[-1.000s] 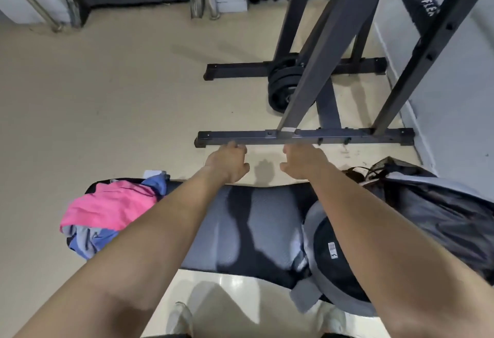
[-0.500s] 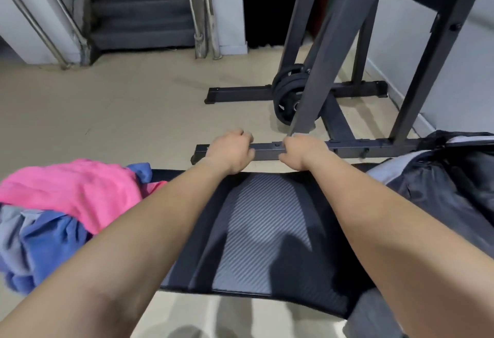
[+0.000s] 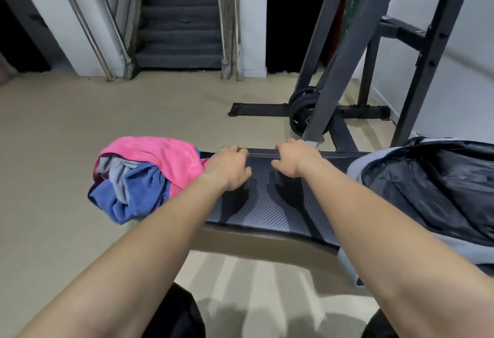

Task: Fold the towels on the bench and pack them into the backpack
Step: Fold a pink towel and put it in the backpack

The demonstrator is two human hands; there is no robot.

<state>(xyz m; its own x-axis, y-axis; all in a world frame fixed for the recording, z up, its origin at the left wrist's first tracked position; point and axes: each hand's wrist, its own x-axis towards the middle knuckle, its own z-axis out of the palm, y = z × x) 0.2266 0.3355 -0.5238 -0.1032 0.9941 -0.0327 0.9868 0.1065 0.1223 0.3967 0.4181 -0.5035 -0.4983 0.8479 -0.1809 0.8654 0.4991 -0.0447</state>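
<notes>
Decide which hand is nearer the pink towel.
Left. The left hand grips the far edge of the bench right beside the pink towel; the right hand grips the same edge farther along, toward the backpack.

Your towels [image 3: 149, 171] are soft matt cloth; the desk [image 3: 267, 204] has a ribbed, faintly glossy skin; the backpack [image 3: 441, 190] is slick fabric; the rack [image 3: 347, 43], matt metal.

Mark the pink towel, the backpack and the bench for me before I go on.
pink towel [image 3: 160, 155]: head view, on its upper fold.
backpack [image 3: 427, 190]: head view, on its dark fabric panel.
bench [image 3: 270, 204]: head view, on bare padding between the forearms.
</notes>
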